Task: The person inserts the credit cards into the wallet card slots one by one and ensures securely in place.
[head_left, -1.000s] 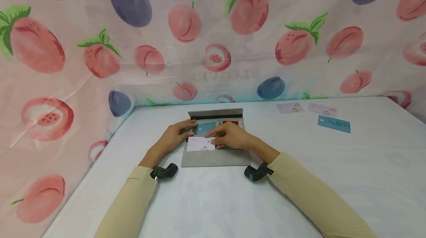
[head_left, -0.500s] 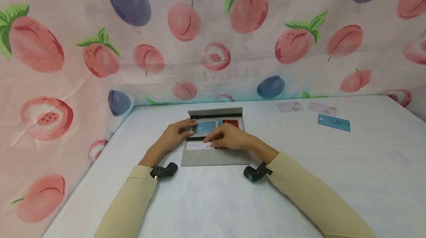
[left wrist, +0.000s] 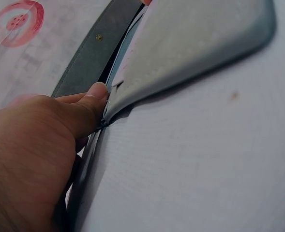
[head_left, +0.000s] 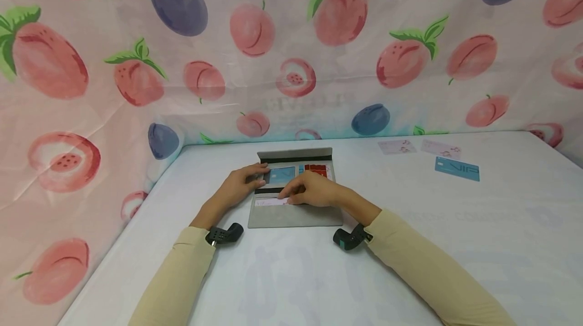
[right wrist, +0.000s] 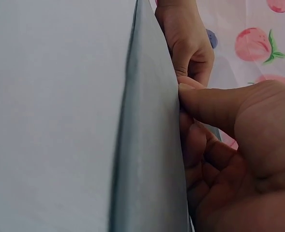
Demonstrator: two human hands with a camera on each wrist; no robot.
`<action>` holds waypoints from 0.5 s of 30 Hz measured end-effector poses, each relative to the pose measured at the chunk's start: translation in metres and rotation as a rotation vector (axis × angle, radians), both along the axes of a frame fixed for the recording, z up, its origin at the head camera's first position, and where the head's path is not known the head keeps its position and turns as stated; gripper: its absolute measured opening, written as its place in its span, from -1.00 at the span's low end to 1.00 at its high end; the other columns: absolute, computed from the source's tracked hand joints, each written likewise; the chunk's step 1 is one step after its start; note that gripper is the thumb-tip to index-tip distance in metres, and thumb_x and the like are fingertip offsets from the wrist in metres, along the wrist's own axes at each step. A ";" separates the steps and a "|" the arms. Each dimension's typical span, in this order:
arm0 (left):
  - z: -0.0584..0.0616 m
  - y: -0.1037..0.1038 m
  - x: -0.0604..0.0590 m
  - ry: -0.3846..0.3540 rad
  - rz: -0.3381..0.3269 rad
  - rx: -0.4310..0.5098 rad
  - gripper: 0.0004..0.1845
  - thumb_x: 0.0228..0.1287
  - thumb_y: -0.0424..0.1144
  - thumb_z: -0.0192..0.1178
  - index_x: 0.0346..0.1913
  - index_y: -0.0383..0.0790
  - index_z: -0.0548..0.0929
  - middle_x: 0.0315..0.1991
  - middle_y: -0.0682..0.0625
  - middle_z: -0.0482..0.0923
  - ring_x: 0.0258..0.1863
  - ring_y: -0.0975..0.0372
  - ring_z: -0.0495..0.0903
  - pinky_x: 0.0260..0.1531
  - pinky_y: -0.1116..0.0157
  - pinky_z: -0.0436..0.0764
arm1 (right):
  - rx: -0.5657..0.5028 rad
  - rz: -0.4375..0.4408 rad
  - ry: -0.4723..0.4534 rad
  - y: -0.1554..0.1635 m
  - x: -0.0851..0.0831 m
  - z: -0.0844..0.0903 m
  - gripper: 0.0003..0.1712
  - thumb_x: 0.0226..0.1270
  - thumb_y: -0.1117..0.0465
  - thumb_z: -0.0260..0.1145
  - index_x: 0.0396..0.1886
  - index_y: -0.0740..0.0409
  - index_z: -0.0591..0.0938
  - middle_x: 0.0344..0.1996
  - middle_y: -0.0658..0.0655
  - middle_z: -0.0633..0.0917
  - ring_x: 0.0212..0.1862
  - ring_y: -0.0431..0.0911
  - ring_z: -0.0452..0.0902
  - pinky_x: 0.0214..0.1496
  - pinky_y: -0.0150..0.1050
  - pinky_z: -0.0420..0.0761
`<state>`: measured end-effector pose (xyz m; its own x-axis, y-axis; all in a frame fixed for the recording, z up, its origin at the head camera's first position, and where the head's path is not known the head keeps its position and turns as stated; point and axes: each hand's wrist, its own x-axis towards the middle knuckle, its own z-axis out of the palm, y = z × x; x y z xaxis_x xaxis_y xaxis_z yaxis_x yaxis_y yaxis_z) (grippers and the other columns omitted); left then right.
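Observation:
A grey wallet (head_left: 296,217) lies unfolded on the table. My left hand (head_left: 237,185) grips its left edge, the thumb (left wrist: 98,92) on the inner side in the left wrist view. With thumb and forefinger my right hand (head_left: 314,189) pinches the top edge of a white-pink VIP card (head_left: 267,202), whose lower part is hidden in a pocket of the wallet's near panel. In the far panel sit a blue card (head_left: 280,175) and a red card (head_left: 316,169). The right hand covers the right part of the near panel.
To the right on the white table (head_left: 410,265) lie a blue VIP card (head_left: 457,169) and two pale pink cards, one (head_left: 397,147) left of the other (head_left: 441,150). A fruit-print cloth (head_left: 291,27) hangs behind and at the left.
The white-pink card has slid down into the pocket of the near panel, and only a narrow strip of it shows now. The right hand moved slightly down with it; the left hand stayed put.

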<state>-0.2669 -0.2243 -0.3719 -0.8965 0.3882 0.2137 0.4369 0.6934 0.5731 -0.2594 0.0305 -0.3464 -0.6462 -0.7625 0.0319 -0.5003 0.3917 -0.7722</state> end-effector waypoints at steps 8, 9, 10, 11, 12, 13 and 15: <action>0.001 0.000 0.001 -0.009 0.004 0.008 -0.59 0.32 -0.23 0.21 0.21 -0.24 0.56 0.32 -0.10 0.37 0.36 0.00 0.23 0.32 -0.02 0.17 | -0.009 0.010 -0.038 0.001 0.000 -0.001 -0.78 0.33 0.31 0.29 -0.09 0.05 0.74 -0.27 -0.07 0.69 -0.23 -0.16 0.54 -0.18 -0.31 0.57; 0.002 0.000 0.001 -0.010 0.005 0.009 -0.59 0.32 -0.24 0.21 0.21 -0.24 0.56 0.32 -0.10 0.37 0.36 0.00 0.23 0.32 -0.02 0.17 | -0.008 0.009 -0.042 0.001 0.000 -0.001 -0.78 0.33 0.31 0.28 -0.09 0.05 0.74 -0.26 -0.07 0.69 -0.21 -0.17 0.55 -0.17 -0.32 0.57; 0.002 0.000 0.002 -0.011 0.005 0.010 -0.59 0.32 -0.24 0.21 0.21 -0.24 0.56 0.32 -0.10 0.37 0.36 0.00 0.23 0.32 -0.02 0.17 | -0.006 0.007 -0.046 0.001 0.000 0.000 -0.78 0.33 0.31 0.28 -0.09 0.05 0.75 -0.24 -0.07 0.69 -0.20 -0.18 0.55 -0.15 -0.32 0.58; 0.002 0.000 0.002 -0.007 0.005 0.007 -0.58 0.32 -0.24 0.21 0.21 -0.24 0.56 0.32 -0.11 0.37 0.36 -0.01 0.23 0.32 -0.03 0.17 | -0.005 0.006 -0.048 0.001 0.000 0.000 -0.78 0.33 0.31 0.28 -0.09 0.05 0.75 -0.23 -0.07 0.69 -0.19 -0.18 0.55 -0.14 -0.32 0.58; 0.002 0.000 0.002 -0.006 0.007 0.008 -0.59 0.32 -0.24 0.22 0.21 -0.24 0.56 0.32 -0.11 0.37 0.36 -0.01 0.23 0.32 -0.02 0.17 | -0.003 0.004 -0.050 0.001 0.000 0.001 -0.78 0.33 0.31 0.28 -0.09 0.05 0.75 -0.22 -0.07 0.69 -0.17 -0.19 0.56 -0.13 -0.32 0.58; 0.003 0.001 0.003 -0.005 0.007 0.009 -0.59 0.32 -0.24 0.22 0.21 -0.24 0.56 0.32 -0.11 0.37 0.36 -0.01 0.23 0.32 -0.02 0.17 | -0.003 0.002 -0.052 0.001 0.000 0.001 -0.78 0.33 0.31 0.28 -0.09 0.05 0.75 -0.21 -0.08 0.70 -0.16 -0.20 0.56 -0.12 -0.33 0.58; 0.003 0.001 0.003 -0.003 0.007 0.012 -0.59 0.31 -0.24 0.22 0.21 -0.24 0.57 0.32 -0.11 0.37 0.36 -0.01 0.24 0.32 -0.02 0.17 | -0.002 0.000 -0.057 0.001 0.001 0.001 -0.77 0.33 0.31 0.28 -0.09 0.06 0.75 -0.19 -0.07 0.70 -0.14 -0.21 0.56 -0.10 -0.33 0.58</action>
<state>-0.2643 -0.2234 -0.3694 -0.8996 0.3797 0.2156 0.4305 0.6890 0.5830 -0.2588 0.0311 -0.3451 -0.6473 -0.7622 -0.0033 -0.4554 0.3902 -0.8002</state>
